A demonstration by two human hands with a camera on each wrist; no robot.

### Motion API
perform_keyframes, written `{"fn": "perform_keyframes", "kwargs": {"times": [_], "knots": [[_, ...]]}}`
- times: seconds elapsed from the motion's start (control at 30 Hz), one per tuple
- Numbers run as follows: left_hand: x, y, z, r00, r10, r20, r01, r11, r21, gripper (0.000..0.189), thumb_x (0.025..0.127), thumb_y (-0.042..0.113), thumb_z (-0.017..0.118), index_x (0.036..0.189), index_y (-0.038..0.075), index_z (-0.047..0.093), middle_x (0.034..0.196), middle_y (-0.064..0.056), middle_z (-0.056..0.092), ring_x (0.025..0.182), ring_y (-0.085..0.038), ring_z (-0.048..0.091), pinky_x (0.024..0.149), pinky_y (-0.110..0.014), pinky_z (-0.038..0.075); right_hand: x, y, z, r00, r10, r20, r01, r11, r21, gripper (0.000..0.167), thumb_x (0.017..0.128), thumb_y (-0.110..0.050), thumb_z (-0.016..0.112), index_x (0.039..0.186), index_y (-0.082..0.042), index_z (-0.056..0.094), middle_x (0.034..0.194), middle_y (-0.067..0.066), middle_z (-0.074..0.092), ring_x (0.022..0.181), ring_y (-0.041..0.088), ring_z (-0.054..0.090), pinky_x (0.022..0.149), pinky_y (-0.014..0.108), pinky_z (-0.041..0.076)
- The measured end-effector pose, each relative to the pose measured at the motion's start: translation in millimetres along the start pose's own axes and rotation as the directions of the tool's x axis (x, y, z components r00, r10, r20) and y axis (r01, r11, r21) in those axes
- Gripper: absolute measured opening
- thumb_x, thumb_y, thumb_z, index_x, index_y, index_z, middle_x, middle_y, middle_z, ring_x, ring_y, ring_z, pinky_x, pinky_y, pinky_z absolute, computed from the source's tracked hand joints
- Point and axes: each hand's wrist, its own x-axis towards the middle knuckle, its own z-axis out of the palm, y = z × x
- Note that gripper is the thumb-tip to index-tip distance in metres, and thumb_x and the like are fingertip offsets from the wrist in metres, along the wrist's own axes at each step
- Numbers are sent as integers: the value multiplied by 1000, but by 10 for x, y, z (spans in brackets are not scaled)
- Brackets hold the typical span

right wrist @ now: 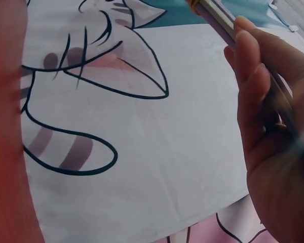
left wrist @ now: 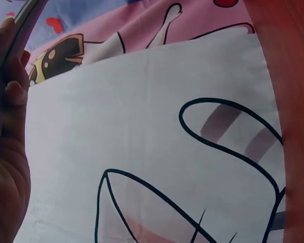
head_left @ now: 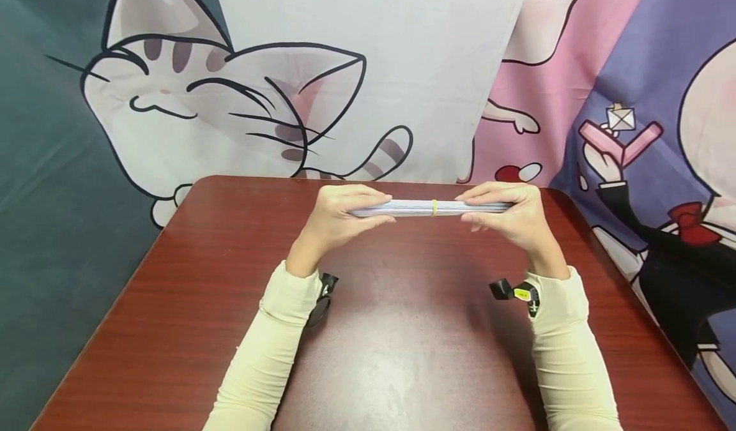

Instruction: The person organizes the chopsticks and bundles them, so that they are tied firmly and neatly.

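A thin, flat stack of white, paper-like sheets [head_left: 411, 208] is held level above the far part of the table, its layered edge facing the head camera. Round its middle runs a narrow yellow band [head_left: 434, 208]. My left hand [head_left: 339, 217] pinches the left end, thumb below and fingers on top. At the opposite end my right hand [head_left: 512, 212] grips it in the same way. In the right wrist view the stack [right wrist: 220, 20] slants up from between the fingers and thumb. The left wrist view shows only a dark strip of it beside the palm.
Beneath the hands lies a glossy red-brown wooden table [head_left: 201, 303] with rounded far corners. Behind it hangs a cloth backdrop [head_left: 437, 86] with cartoon cats and figures. Small black devices [head_left: 319, 300] are strapped at both wrists over cream sleeves [head_left: 253, 367].
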Motion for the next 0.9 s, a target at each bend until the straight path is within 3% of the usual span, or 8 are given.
{"fn": "perform_keyframes", "kwargs": {"times": [0.13, 0.27, 0.4, 0.5, 0.57, 0.7, 0.8, 0.9], "knots": [[-2, 11, -10, 1000, -5, -7, 5, 1000, 3, 32, 61, 1, 92, 90, -1, 78, 85, -11, 75, 72, -19, 73, 64, -27, 56, 1, 18, 24, 1000, -13, 22, 14, 1000, -28, 33, 59, 37, 69, 89, 22, 68, 92, 22, 71, 60, 23, 69, 51, 30, 55], [9, 35, -5, 998, 16, 56, -19, 998, 53, 32, 65, 5, 91, 94, 0, 78, 86, -9, 75, 72, -16, 72, 65, -25, 55, -22, 25, 2, 1000, -24, -6, 23, 990, -142, 39, 55, 36, 73, 88, 16, 72, 88, 18, 73, 67, 16, 70, 53, 23, 54], [15, 54, -27, 990, 29, 138, -53, 984, 168, 33, 69, 10, 89, 98, 0, 77, 83, -7, 74, 68, -12, 68, 63, -23, 53, -20, 9, -36, 993, -118, 19, 116, 922, -369, 40, 54, 26, 81, 89, 8, 76, 82, 15, 74, 64, 6, 66, 52, 15, 48], [12, 70, -64, 982, 13, 191, -70, 953, 294, 33, 74, 16, 87, 100, 1, 76, 81, -6, 72, 63, -12, 63, 60, -24, 52, 7, -11, -28, 970, -220, 100, 238, 788, -568, 28, 66, 4, 88, 93, 1, 78, 83, 12, 75, 64, 9, 64, 56, 17, 46], [13, 86, -81, 977, -9, 215, -77, 917, 390, 34, 77, 22, 85, 102, 1, 75, 82, -6, 72, 62, -13, 63, 59, -26, 53, 21, -26, -3, 941, -295, 164, 322, 641, -697, 23, 79, -15, 84, 98, -3, 78, 84, 10, 75, 64, 15, 64, 58, 24, 47], [26, 126, -72, 967, -67, 244, -103, 778, 620, 39, 86, 40, 75, 108, 9, 73, 86, -1, 73, 59, -14, 63, 53, -29, 49, 33, -61, 69, 895, -372, 244, 380, 354, -854, 37, 97, -39, 63, 106, -6, 76, 83, 9, 71, 66, 29, 61, 58, 42, 40], [41, 179, -44, 965, -98, 245, -119, 666, 737, 41, 89, 51, 67, 106, 14, 71, 83, 4, 71, 57, -15, 62, 51, -30, 41, 34, -78, 119, 891, -381, 249, 360, 258, -897, 34, 99, -34, 58, 110, -6, 74, 80, 10, 65, 66, 34, 56, 55, 45, 35], [75, 234, -10, 970, -104, 218, -113, 603, 790, 40, 92, 54, 63, 99, 15, 69, 77, 5, 66, 60, -16, 61, 54, -33, 37, 34, -69, 156, 884, -414, 217, 327, 216, -920, 31, 99, -32, 58, 111, -7, 73, 78, 11, 62, 64, 35, 52, 54, 45, 34]]}}
